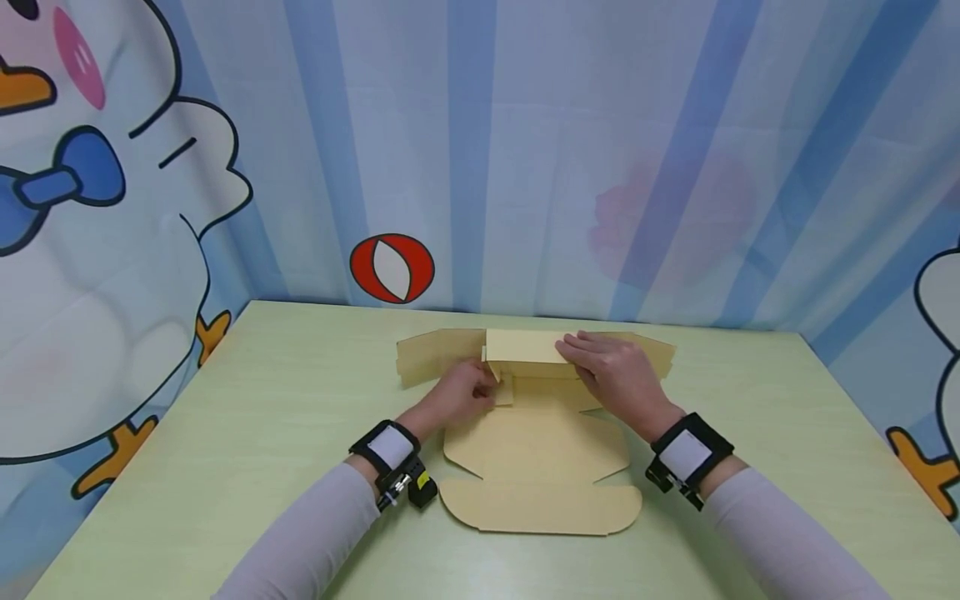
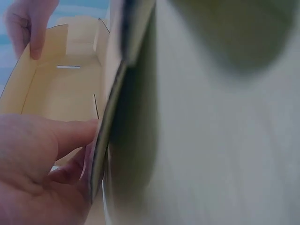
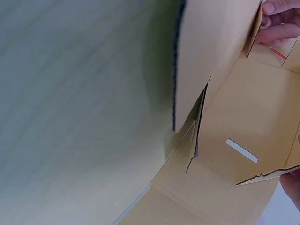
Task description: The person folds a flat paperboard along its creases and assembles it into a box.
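A tan cardboard box blank point(image 1: 536, 442), partly folded up, lies on the table. Its far panel point(image 1: 525, 346) stands raised, and side wings spread out to left and right. At the left end of that fold is my left hand point(image 1: 468, 390); in the left wrist view its thumb and fingers pinch a small cardboard flap point(image 2: 108, 117). My right hand point(image 1: 615, 371) grips the raised panel near its right end, fingers over the top. In the right wrist view only a bit of the right hand point(image 3: 291, 190) shows at the edge. A slot point(image 3: 241, 150) pierces the cardboard.
The pale green table point(image 1: 300, 400) extends on both sides of the blank. Behind it hangs a blue striped curtain point(image 1: 540, 167) printed with cartoon figures. The blank's rounded front flap point(image 1: 540, 507) lies flat towards me. Each wrist wears a black strap point(image 1: 690, 454) with a small camera.
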Demonstrator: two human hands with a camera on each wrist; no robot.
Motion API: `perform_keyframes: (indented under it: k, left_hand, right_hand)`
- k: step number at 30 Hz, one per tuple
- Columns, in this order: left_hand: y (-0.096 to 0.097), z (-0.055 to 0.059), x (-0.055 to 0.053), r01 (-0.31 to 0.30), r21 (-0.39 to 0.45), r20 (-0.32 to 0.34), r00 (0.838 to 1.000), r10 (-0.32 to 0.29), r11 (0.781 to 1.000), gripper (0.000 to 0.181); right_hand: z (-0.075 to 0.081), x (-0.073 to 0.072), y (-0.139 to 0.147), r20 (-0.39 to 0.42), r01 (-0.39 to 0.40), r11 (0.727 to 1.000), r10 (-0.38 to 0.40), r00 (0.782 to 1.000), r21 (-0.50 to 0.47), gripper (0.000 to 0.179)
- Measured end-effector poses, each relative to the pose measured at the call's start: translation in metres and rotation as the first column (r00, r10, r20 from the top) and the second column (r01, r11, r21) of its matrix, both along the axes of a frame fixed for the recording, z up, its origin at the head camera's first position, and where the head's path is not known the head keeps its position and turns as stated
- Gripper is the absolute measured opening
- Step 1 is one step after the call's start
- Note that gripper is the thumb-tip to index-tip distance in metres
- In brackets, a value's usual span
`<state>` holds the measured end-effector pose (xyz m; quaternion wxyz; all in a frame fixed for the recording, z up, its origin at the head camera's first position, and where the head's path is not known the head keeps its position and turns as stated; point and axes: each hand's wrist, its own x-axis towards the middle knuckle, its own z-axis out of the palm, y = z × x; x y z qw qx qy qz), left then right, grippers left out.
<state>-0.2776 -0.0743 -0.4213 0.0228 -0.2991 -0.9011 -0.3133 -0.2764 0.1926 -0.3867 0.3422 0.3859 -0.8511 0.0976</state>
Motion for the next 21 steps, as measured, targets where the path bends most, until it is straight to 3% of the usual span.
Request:
perform_keyframes:
  k: [14, 21]
  left_hand:
    - [0.007, 0.010, 0.006, 0.020, -0.137, -0.050, 0.998, -0.027, 0.990, 0.012]
    - [0.009, 0.011, 0.008, 0.017, -0.149, -0.060, 0.998, -0.026, 0.989, 0.021]
  right_hand:
    - [0.001, 0.002, -0.001, 0.001, -0.011, 1.000, 0.011, 1.000, -0.007, 0.042]
    - [0.000, 0.002, 0.002, 0.006, -0.003, 1.000, 0.003, 1.000, -0.007, 0.041]
